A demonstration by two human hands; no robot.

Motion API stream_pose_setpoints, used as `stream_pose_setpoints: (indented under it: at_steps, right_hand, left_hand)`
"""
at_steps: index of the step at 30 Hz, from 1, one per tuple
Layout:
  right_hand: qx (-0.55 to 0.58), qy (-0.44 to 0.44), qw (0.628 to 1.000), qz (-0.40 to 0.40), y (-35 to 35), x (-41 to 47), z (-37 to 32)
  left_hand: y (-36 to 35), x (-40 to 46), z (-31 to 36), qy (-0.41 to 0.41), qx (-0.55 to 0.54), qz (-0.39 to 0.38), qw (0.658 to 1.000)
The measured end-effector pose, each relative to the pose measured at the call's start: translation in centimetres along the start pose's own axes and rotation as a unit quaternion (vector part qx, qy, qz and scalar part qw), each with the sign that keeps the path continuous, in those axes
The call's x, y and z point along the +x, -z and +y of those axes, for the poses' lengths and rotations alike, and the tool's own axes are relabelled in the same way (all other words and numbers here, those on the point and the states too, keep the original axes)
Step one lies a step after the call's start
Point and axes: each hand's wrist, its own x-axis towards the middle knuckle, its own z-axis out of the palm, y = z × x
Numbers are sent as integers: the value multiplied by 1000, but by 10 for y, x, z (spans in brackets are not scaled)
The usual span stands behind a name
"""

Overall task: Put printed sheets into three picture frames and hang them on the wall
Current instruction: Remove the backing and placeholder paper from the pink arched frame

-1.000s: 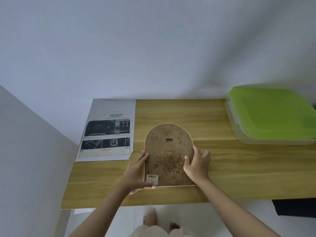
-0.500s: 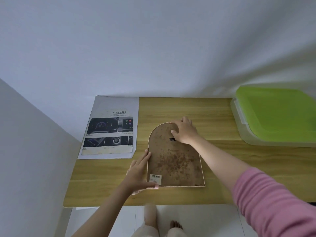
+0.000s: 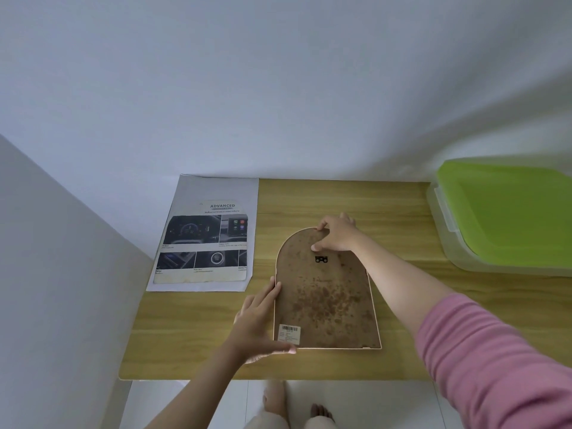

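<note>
Head view: I judge the frame [image 3: 325, 292], face-down on the counter [image 3: 198, 332], stiff, light, maybe glass-fronted; my right hand [image 3: 335, 233] pinches its arched top, left hand [image 3: 258, 323] flat against its edge.

Single head view, wide-angle, looking forward-down over near table [image 3: 325, 196] toward wall [image 3: 278, 88].

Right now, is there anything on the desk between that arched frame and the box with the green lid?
No. The head view shows only bare wooden desk between the arched frame and the green-lidded box; the person's right forearm crosses above part of it.
</note>
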Motion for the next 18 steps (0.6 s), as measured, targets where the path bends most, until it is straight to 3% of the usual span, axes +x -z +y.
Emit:
stream_pose_setpoints:
  at_steps: [18]
  right_hand:
    - [32, -1, 999, -21, 7, 7, 0]
  left_hand:
    - [1, -1, 1, -1, -7, 13, 1000]
